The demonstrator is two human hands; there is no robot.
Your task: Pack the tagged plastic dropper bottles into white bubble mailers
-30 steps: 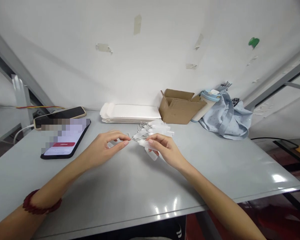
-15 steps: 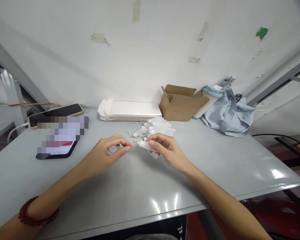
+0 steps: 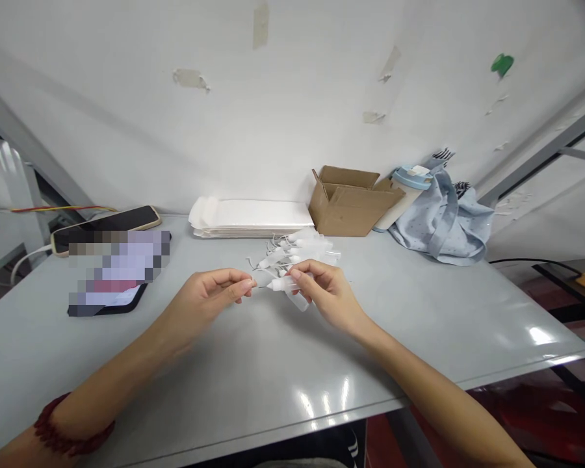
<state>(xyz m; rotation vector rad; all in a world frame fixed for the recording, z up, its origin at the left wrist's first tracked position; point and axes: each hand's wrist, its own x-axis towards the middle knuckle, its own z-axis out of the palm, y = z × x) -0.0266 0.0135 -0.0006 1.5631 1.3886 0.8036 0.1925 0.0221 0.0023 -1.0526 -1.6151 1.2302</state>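
between right fingers (image 3: 298,275), plain white bottle (image 3: 283,284)

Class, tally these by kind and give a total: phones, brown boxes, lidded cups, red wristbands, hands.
Phones: 2
Brown box: 1
Lidded cup: 1
Red wristband: 1
Hands: 2
Total: 7

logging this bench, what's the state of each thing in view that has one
left hand: pinched, anything held is unclear
right hand: closed on held bottle
held bottle: roughly level, thin tip toward left hand
other bottles: lying heaped
front phone: screen lit
rear phone: screen dark, cable plugged in
white cartons: stacked flat
cardboard box: flaps open
cup: lid on
blue cloth: crumpled
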